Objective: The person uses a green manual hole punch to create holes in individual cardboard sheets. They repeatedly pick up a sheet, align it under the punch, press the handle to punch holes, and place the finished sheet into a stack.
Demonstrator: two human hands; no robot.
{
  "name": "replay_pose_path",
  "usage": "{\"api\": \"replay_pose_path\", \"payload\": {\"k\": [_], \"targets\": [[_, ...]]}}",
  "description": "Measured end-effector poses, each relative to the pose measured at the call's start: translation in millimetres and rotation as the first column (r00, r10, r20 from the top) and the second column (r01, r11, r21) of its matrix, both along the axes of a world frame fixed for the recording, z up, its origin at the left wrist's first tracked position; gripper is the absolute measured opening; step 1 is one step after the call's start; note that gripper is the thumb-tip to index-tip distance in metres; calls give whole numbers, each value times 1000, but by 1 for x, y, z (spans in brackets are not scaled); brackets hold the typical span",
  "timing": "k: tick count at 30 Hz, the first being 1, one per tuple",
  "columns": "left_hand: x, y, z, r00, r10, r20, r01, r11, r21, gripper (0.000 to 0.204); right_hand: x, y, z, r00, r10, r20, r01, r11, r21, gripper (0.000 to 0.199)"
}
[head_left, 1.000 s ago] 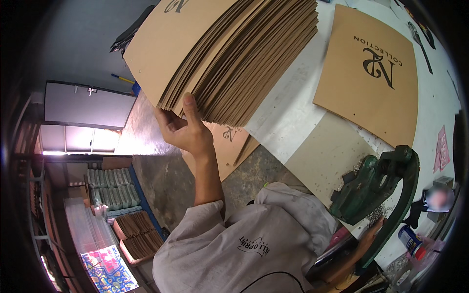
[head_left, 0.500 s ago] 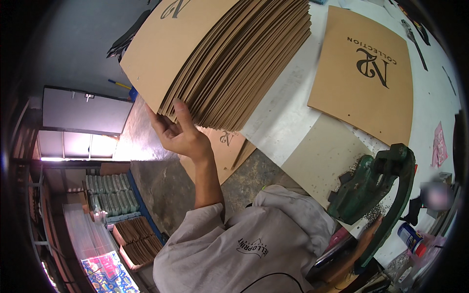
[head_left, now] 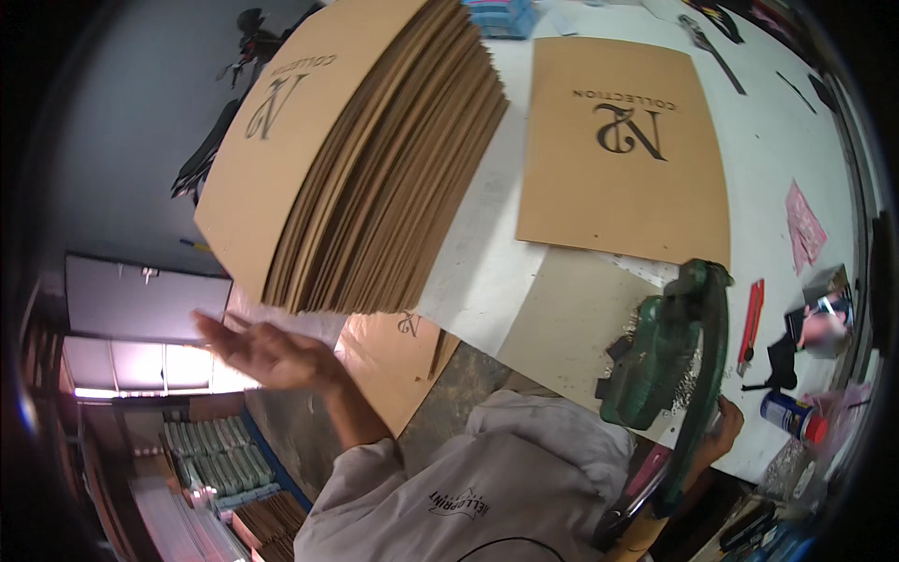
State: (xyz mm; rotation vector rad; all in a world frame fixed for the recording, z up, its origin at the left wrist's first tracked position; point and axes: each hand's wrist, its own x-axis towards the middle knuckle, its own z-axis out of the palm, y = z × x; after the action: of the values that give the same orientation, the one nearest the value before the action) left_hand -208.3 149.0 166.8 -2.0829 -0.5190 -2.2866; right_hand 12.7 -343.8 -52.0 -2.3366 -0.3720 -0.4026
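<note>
Looking down at a white table (head_left: 805, 140) from the head view. Thick stack of brown cardboard sheets (head_left: 375, 169) sits at the table's left edge, sheets fanned, printed logo on the top sheet, overhanging the edge toward the person. A single cardboard sheet (head_left: 623, 150) with the same logo lies flat on the table just right of the stack, not touching it. Another printed sheet (head_left: 398, 361) hangs below the table edge, under the stack.

Containers: shelf racks at lower left, one holding rows of greenish packs (head_left: 211, 454), one below with brown stacked pieces (head_left: 267, 525). Contents too small to identify further.

Left hand (head_left: 267, 356): open, palm up, fingers spread and extended left, just below the stack's lower edge, holding nothing; contact with the stack can't be confirmed. Forearm runs down into a grey sleeve (head_left: 468, 496).

Right hand (head_left: 723, 426): low at the table's near edge, curled against the lever of a green press tool (head_left: 670, 361); can't tell if it's actually gripping.

On the table's right: red cutter (head_left: 752, 318), spray can (head_left: 791, 417), pink paper (head_left: 805, 225).
</note>
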Motion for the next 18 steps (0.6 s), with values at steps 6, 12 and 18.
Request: {"api": "replay_pose_path", "payload": {"k": [6,12,18], "targets": [[5,45,95,809,189,-557,-70,971,228,49,4,13,6,997,-25,70,23,999,33,21],[-5,250,164,354,-83,-931,-203,965,-163,62,3,17,21,993,-84,87,83,996,12,26],[17,290,114,281,-368,-886,-333,829,-449,68,-1,16,25,991,-117,71,117,993,3,25]]}}
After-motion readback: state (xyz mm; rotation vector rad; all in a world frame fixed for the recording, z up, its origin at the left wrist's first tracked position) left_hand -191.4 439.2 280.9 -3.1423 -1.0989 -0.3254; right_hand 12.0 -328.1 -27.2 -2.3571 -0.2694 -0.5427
